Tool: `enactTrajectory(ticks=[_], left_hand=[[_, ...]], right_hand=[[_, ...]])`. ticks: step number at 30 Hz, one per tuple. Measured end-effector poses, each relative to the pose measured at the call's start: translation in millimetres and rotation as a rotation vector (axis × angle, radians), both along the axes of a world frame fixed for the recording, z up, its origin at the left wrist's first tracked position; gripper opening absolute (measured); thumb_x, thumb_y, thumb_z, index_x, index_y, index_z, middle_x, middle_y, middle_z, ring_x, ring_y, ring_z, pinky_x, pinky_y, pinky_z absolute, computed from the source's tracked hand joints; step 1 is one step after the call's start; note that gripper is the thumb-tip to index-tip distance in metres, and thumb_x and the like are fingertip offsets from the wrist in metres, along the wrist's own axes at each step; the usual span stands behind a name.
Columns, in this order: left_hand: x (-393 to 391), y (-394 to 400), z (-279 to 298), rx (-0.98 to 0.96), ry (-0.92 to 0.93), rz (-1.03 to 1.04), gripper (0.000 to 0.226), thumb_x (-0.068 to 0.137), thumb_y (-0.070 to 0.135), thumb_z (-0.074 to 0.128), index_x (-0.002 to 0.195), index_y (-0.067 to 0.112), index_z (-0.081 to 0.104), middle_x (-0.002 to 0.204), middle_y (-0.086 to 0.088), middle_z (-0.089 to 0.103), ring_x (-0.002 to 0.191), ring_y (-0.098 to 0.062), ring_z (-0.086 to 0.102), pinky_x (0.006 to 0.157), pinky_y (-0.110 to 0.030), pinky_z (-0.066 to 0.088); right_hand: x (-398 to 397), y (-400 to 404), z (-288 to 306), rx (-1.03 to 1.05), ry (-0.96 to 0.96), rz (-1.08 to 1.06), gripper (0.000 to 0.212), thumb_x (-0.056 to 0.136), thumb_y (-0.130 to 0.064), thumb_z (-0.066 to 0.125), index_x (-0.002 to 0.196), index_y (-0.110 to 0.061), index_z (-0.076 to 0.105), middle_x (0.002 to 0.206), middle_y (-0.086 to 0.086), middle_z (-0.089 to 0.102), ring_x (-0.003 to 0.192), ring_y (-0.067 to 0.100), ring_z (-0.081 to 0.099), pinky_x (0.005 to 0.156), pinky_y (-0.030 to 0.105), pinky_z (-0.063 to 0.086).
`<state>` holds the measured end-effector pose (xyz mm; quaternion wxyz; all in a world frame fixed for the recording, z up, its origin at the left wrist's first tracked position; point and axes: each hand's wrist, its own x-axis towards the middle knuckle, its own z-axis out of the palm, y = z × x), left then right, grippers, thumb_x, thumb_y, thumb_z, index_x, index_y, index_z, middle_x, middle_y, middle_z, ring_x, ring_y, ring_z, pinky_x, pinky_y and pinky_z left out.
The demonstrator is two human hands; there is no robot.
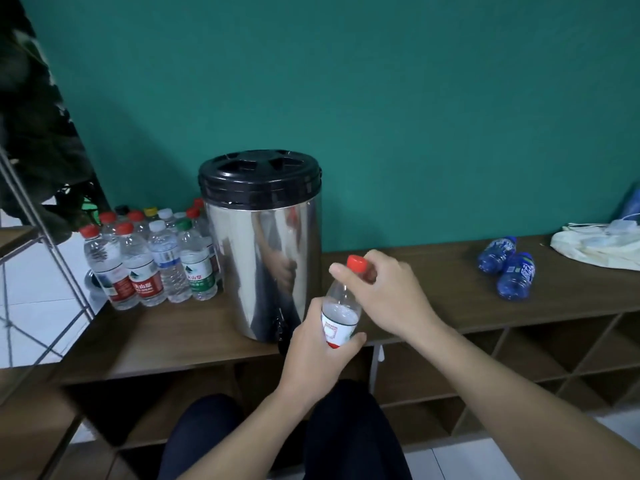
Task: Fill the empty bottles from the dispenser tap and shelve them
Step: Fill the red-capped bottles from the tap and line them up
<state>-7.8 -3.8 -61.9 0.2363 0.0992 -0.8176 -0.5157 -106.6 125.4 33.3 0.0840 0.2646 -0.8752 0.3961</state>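
Both hands hold one bottle (341,315): left (317,344) gripping its unreadable label, right (382,289) pinching its red cap (357,264).

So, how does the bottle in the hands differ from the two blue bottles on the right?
The held bottle is clear with a red cap and stands upright in the left hand, with the right hand on its cap. The blue bottles are tinted blue and lie on their sides on the shelf top, untouched. All are small plastic bottles.

Makeshift indoor drinks corner: teal wall (415,98), wooden cubby shelf (450,299), steel dispenser (263,258), bottled-water cluster (152,258)
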Motion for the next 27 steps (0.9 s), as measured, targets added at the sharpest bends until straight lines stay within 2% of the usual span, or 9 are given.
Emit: enactTrajectory(ticks=[2,5,8,11,15,18,21,24,27], left_hand=[[8.2,1.4,-2.1,0.003,0.001,-0.002,0.048,0.086,0.038,0.092,0.121,0.036,0.058,0.107,0.018,0.077,0.099,-0.005,0.074,0.087,-0.031,0.061],[16.9,2.7,-4.7,0.014,0.005,0.015,0.046,0.087,0.038,0.091,0.118,0.038,0.056,0.104,0.019,0.075,0.096,-0.006,0.072,0.080,-0.022,0.057],[26.1,0.5,-8.5,0.043,0.006,0.000,0.043,0.088,0.036,0.088,0.116,0.038,0.057,0.101,0.016,0.075,0.093,-0.009,0.071,0.081,-0.032,0.061],[37.8,-10.9,-12.4,0.105,-0.016,-0.146,0.040,0.089,0.028,0.090,0.118,0.031,0.061,0.100,0.008,0.074,0.090,-0.016,0.071,0.086,-0.040,0.062],[48.0,-29.5,-15.8,0.160,-0.017,-0.315,0.038,0.089,0.010,0.092,0.115,0.021,0.066,0.101,0.004,0.073,0.093,-0.010,0.068,0.087,-0.027,0.057],[52.8,-40.9,-19.0,0.202,-0.039,-0.372,0.037,0.089,0.002,0.090,0.113,0.018,0.068,0.098,0.001,0.071,0.092,-0.013,0.066,0.087,-0.029,0.056],[56.9,-47.3,-27.1,0.216,-0.064,-0.378,0.035,0.088,0.000,0.090,0.112,0.016,0.070,0.097,-0.005,0.072,0.091,-0.014,0.066,0.087,-0.032,0.055],[60.7,-51.3,-34.8,0.255,-0.074,-0.392,0.033,0.088,0.000,0.089,0.112,0.014,0.071,0.104,-0.021,0.074,0.093,-0.019,0.069,0.091,-0.039,0.057],[61.2,-53.2,-39.6,0.252,-0.071,-0.421,0.036,0.088,-0.001,0.088,0.116,0.013,0.070,0.109,-0.023,0.073,0.097,-0.021,0.070,0.094,-0.042,0.059]], right_hand=[[-1.1,-0.9,10.4,0.147,0.152,-0.064,0.082,0.094,-0.091,0.044,0.062,-0.016,0.043,0.056,0.001,0.051,0.059,0.027,0.055,0.056,0.041,0.040],[-2.2,-6.8,18.0,0.335,0.222,-0.068,0.086,0.100,-0.088,0.034,0.054,-0.015,0.038,0.052,0.003,0.043,0.056,0.030,0.051,0.056,0.040,0.040],[-4.1,-10.8,21.2,0.393,0.254,0.081,0.076,0.107,-0.069,0.040,0.054,-0.015,0.032,0.049,0.005,0.032,0.051,0.028,0.037,0.052,0.042,0.032],[-3.1,-6.2,20.5,0.369,0.253,0.287,0.070,0.111,-0.058,0.042,0.062,-0.011,0.027,0.057,0.011,0.025,0.054,0.022,0.023,0.055,0.050,0.029],[8.5,2.0,27.5,0.452,0.284,0.491,0.063,0.116,-0.053,0.036,0.072,-0.009,0.040,0.066,0.010,0.044,0.059,0.021,0.038,0.062,0.044,0.037],[22.3,4.2,37.0,0.584,0.312,0.567,0.049,0.118,-0.050,0.029,0.084,-0.018,0.044,0.083,-0.001,0.050,0.074,0.021,0.049,0.070,0.040,0.040],[25.7,2.9,38.4,0.656,0.301,0.612,0.038,0.118,-0.050,0.031,0.097,-0.021,0.044,0.096,-0.007,0.047,0.082,0.015,0.050,0.072,0.035,0.034],[28.6,3.1,34.4,0.660,0.338,0.680,0.027,0.118,-0.048,0.033,0.109,-0.027,0.048,0.105,-0.011,0.046,0.088,0.013,0.051,0.077,0.032,0.038],[31.6,3.6,29.8,0.596,0.333,0.734,0.016,0.119,-0.041,0.036,0.118,-0.033,0.050,0.110,-0.016,0.045,0.095,0.009,0.052,0.082,0.022,0.040]])
